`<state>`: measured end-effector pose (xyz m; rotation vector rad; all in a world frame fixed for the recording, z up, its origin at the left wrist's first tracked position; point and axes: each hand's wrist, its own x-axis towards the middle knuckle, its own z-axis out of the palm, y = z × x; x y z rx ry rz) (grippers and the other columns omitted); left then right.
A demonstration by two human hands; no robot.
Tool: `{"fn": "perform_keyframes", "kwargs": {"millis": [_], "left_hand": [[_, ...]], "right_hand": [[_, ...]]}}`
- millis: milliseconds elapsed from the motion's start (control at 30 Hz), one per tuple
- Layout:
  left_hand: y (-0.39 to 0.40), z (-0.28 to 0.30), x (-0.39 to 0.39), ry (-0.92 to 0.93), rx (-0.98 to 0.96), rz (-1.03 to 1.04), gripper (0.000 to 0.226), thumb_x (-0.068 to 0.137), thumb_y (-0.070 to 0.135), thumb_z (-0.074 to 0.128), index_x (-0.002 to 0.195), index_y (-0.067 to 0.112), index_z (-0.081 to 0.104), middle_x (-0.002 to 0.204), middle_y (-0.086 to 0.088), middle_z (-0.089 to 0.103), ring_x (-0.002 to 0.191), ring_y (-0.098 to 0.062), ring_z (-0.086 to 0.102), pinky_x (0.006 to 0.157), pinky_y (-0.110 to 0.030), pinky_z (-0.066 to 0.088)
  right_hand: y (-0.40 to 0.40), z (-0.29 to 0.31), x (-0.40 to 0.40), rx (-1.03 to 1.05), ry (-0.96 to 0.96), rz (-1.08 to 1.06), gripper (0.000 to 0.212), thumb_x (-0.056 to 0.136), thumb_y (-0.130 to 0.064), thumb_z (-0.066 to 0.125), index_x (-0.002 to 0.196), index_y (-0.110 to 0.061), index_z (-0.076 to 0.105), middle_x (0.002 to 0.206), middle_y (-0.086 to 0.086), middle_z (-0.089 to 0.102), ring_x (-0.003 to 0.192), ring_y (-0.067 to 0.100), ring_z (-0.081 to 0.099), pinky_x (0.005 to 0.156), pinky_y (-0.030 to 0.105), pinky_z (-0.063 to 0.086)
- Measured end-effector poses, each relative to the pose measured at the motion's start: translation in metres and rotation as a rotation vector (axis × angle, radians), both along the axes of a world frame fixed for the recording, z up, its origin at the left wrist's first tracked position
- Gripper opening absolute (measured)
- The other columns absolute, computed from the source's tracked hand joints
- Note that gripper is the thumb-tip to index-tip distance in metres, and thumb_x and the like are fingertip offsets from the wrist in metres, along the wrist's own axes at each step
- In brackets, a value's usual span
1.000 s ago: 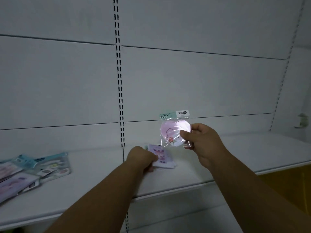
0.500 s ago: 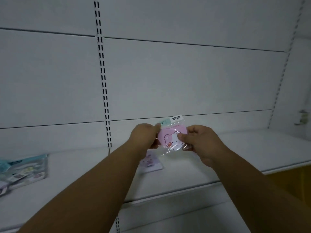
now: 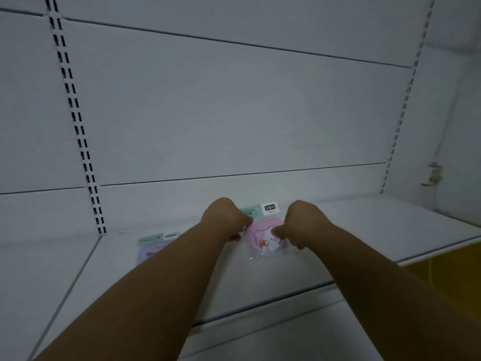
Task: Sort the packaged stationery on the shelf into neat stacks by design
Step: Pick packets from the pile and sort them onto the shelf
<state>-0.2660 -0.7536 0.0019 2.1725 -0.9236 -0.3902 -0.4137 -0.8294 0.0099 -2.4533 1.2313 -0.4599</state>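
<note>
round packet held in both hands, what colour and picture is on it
Pink round packet with a white cartoon bear, head view.

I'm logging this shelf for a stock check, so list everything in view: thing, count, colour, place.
pink packet: 1, clear wrapper, pink bear design, teal and white header, low over the shelf centre, held by both hands
lilac packet: 1, pale purple, teal header, flat on the shelf, left of the arms
shelf: 1, white, across the lower view
back panels: white, behind the shelf
slotted uprights: 2, white, left and right
left hand: 1, grips the packet's left edge
right hand: 1, pinches its right edge
</note>
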Motion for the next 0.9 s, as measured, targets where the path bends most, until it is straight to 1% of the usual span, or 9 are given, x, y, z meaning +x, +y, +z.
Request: {"fn": "perform_keyframes", "kwargs": {"millis": [67, 167, 200, 267, 333, 400, 533, 700, 900], "left_hand": [[-0.007, -0.005, -0.002, -0.140, 0.090, 0.021, 0.029, 0.077, 0.032, 0.078, 0.080, 0.007, 0.064, 0.077, -0.008, 0.072, 0.053, -0.019, 0.068, 0.055, -0.026, 0.056], [-0.011, -0.009, -0.004, -0.333, 0.157, 0.062, 0.037, 0.071, 0.039, 0.078, 0.089, 0.011, 0.063, 0.092, -0.006, 0.071, 0.084, -0.024, 0.071, 0.071, -0.028, 0.054], [-0.012, -0.010, -0.005, -0.375, 0.150, 0.082, 0.041, 0.074, 0.041, 0.077, 0.098, 0.011, 0.063, 0.099, -0.006, 0.070, 0.091, -0.024, 0.069, 0.075, -0.028, 0.052], [-0.008, -0.012, -0.006, -0.436, 0.125, 0.122, 0.047, 0.080, 0.045, 0.072, 0.111, 0.012, 0.061, 0.107, -0.004, 0.067, 0.097, -0.022, 0.064, 0.077, -0.029, 0.048], [0.003, -0.011, -0.006, -0.488, 0.108, 0.136, 0.043, 0.084, 0.048, 0.066, 0.112, 0.016, 0.060, 0.107, -0.002, 0.066, 0.096, -0.020, 0.062, 0.081, -0.029, 0.049], [0.025, -0.009, -0.002, -0.538, 0.103, 0.140, 0.037, 0.086, 0.051, 0.061, 0.106, 0.020, 0.062, 0.102, 0.000, 0.066, 0.091, -0.018, 0.061, 0.083, -0.031, 0.052], [0.097, -0.003, 0.011, -0.636, 0.091, 0.229, 0.028, 0.088, 0.049, 0.058, 0.101, 0.025, 0.063, 0.099, 0.003, 0.061, 0.086, -0.014, 0.059, 0.081, -0.030, 0.053], [0.213, -0.005, 0.026, -0.660, 0.135, 0.404, 0.026, 0.090, 0.044, 0.058, 0.107, 0.025, 0.062, 0.104, 0.003, 0.062, 0.088, -0.013, 0.059, 0.084, -0.028, 0.052], [0.369, -0.015, 0.048, -0.654, 0.201, 0.556, 0.027, 0.088, 0.047, 0.058, 0.107, 0.028, 0.060, 0.107, 0.004, 0.061, 0.093, -0.014, 0.059, 0.085, -0.030, 0.053]], "right_hand": [[-0.007, 0.000, -0.002, -0.056, 0.085, 0.047, 0.040, 0.073, -0.033, 0.079, 0.101, -0.010, 0.061, 0.095, 0.008, 0.066, 0.074, 0.020, 0.059, 0.060, 0.024, 0.048], [-0.012, -0.001, 0.001, -0.180, 0.164, 0.125, 0.038, 0.073, -0.040, 0.076, 0.093, -0.013, 0.058, 0.084, 0.002, 0.059, 0.082, 0.020, 0.058, 0.069, 0.027, 0.043], [-0.012, -0.001, 0.004, -0.211, 0.154, 0.152, 0.038, 0.075, -0.042, 0.073, 0.094, -0.013, 0.058, 0.085, 0.002, 0.059, 0.085, 0.020, 0.058, 0.071, 0.028, 0.044], [-0.006, 0.004, 0.010, -0.285, 0.076, 0.212, 0.042, 0.081, -0.044, 0.067, 0.110, -0.014, 0.060, 0.104, 0.005, 0.062, 0.095, 0.021, 0.060, 0.080, 0.030, 0.048], [0.008, 0.013, 0.017, -0.385, -0.027, 0.291, 0.046, 0.085, -0.044, 0.063, 0.121, -0.016, 0.056, 0.117, 0.007, 0.057, 0.104, 0.023, 0.057, 0.087, 0.033, 0.049], [0.026, 0.026, 0.027, -0.458, -0.124, 0.384, 0.048, 0.087, -0.043, 0.060, 0.127, -0.019, 0.052, 0.123, 0.006, 0.053, 0.111, 0.023, 0.053, 0.092, 0.036, 0.048], [0.077, 0.046, 0.053, -0.522, -0.270, 0.579, 0.043, 0.091, -0.038, 0.056, 0.129, -0.020, 0.048, 0.124, 0.005, 0.051, 0.112, 0.024, 0.052, 0.090, 0.036, 0.047], [0.171, 0.059, 0.093, -0.594, -0.315, 0.784, 0.044, 0.090, -0.040, 0.055, 0.128, -0.020, 0.047, 0.122, 0.005, 0.052, 0.109, 0.024, 0.051, 0.092, 0.037, 0.048], [0.316, 0.058, 0.141, -0.521, -0.371, 0.935, 0.046, 0.089, -0.039, 0.058, 0.128, -0.020, 0.043, 0.124, 0.005, 0.051, 0.110, 0.023, 0.052, 0.090, 0.036, 0.049]]}}
